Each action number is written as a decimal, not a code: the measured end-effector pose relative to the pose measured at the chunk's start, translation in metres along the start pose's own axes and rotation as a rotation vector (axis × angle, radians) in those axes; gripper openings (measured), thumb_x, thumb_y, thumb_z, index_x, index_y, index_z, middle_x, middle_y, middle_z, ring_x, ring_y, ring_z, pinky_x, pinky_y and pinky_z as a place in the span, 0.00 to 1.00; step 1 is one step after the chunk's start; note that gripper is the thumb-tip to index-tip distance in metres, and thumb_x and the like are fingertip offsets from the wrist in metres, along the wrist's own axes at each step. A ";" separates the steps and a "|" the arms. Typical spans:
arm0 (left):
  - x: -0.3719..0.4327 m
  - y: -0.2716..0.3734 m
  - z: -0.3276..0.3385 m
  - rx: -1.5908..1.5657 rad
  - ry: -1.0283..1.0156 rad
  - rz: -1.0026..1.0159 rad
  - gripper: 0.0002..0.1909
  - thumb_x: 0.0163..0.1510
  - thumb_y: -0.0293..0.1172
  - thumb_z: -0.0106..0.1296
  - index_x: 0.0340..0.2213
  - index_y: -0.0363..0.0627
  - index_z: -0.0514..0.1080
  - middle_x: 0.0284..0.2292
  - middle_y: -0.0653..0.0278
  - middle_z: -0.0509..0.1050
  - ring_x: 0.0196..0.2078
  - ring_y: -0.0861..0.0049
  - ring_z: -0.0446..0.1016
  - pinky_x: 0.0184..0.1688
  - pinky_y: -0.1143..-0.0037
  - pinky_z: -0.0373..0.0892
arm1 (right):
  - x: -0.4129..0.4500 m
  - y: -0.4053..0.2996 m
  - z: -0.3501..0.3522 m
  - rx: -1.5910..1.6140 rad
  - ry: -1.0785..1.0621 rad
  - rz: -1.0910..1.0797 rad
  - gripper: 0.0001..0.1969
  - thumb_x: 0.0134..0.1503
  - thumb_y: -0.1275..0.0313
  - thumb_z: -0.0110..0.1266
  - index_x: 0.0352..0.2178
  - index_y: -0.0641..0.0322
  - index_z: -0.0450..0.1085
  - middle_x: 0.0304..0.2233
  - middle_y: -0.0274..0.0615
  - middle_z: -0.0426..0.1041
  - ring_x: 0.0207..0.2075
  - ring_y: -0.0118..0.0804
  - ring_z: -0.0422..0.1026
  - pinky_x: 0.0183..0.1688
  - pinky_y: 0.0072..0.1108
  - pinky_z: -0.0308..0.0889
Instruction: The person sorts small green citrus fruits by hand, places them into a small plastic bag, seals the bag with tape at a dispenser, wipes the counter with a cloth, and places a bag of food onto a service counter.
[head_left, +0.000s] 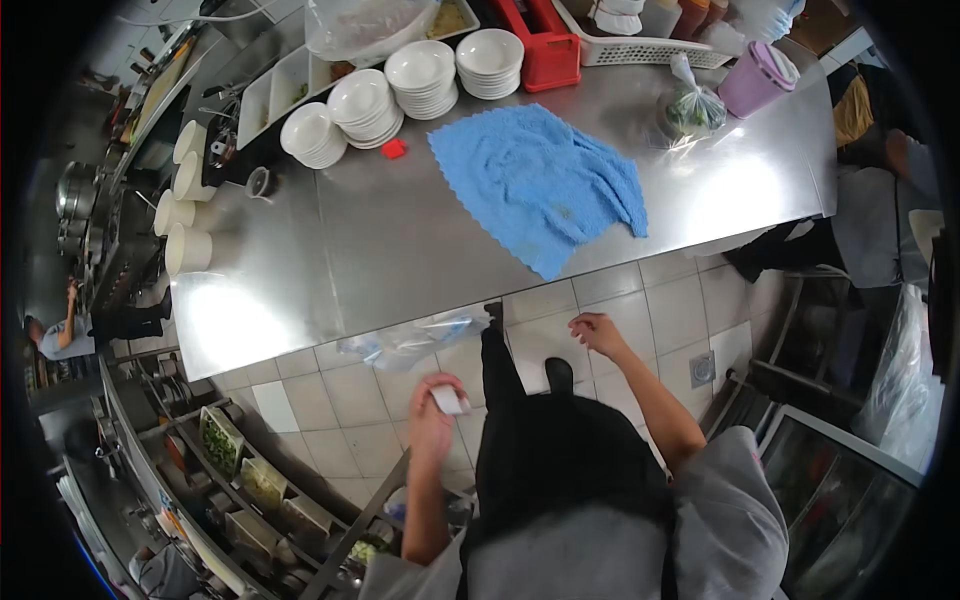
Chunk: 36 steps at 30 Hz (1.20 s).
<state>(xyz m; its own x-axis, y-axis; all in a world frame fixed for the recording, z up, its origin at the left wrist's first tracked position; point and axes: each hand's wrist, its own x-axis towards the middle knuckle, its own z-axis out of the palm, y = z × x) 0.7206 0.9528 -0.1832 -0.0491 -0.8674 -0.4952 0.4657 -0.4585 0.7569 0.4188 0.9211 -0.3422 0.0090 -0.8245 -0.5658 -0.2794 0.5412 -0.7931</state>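
My left hand (435, 409) is raised over the tiled floor, left of my black apron, and is closed on a small white object (449, 400) that may be paper. My right hand (594, 332) hangs in the air short of the counter's edge, its fingers loosely curled; whether anything small is between them I cannot tell. A blue cloth (536, 180) lies rumpled on the stainless steel counter (390, 247), one corner near the front edge. Behind it stand stacks of white bowls (422, 75), with a small red object (393, 149) beside them.
White tubs (188, 248) line the counter's left end. A tied plastic bag of greens (691, 112) and a purple container (757, 79) stand at the right. A plastic bag (420, 339) hangs below the front edge. Other people are at far left, lower left and right. Food trays (262, 484) are behind left.
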 end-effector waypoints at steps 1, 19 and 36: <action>-0.005 -0.036 -0.007 0.016 0.073 -0.078 0.08 0.52 0.30 0.35 0.31 0.42 0.63 0.25 0.63 0.65 0.24 0.75 0.66 0.23 0.77 0.64 | 0.013 0.022 0.007 -0.028 -0.085 0.154 0.10 0.49 0.70 0.44 0.29 0.63 0.69 0.21 0.36 0.70 0.20 0.24 0.67 0.21 0.15 0.64; -0.065 -0.409 -0.100 0.157 0.104 -0.572 0.17 0.45 0.26 0.52 0.35 0.42 0.57 0.25 0.62 0.66 0.23 0.77 0.70 0.18 0.80 0.64 | 0.275 0.186 0.154 1.251 -0.042 0.099 0.10 0.50 0.79 0.39 0.35 0.54 0.58 0.33 0.37 0.65 0.34 0.34 0.66 0.38 0.34 0.64; 0.022 -0.371 -0.129 0.118 0.218 -0.372 0.12 0.47 0.30 0.49 0.35 0.43 0.61 0.26 0.66 0.66 0.24 0.81 0.68 0.24 0.80 0.66 | 0.081 0.261 0.132 0.362 -0.327 0.521 0.14 0.51 0.70 0.46 0.40 0.63 0.61 0.34 0.41 0.68 0.35 0.32 0.69 0.35 0.23 0.67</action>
<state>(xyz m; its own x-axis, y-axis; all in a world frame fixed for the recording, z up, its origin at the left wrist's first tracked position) 0.6607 1.1291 -0.5297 -0.0007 -0.5839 -0.8118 0.3469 -0.7615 0.5474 0.4733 1.0174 -0.6252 0.2648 -0.3824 -0.8853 0.0105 0.9191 -0.3938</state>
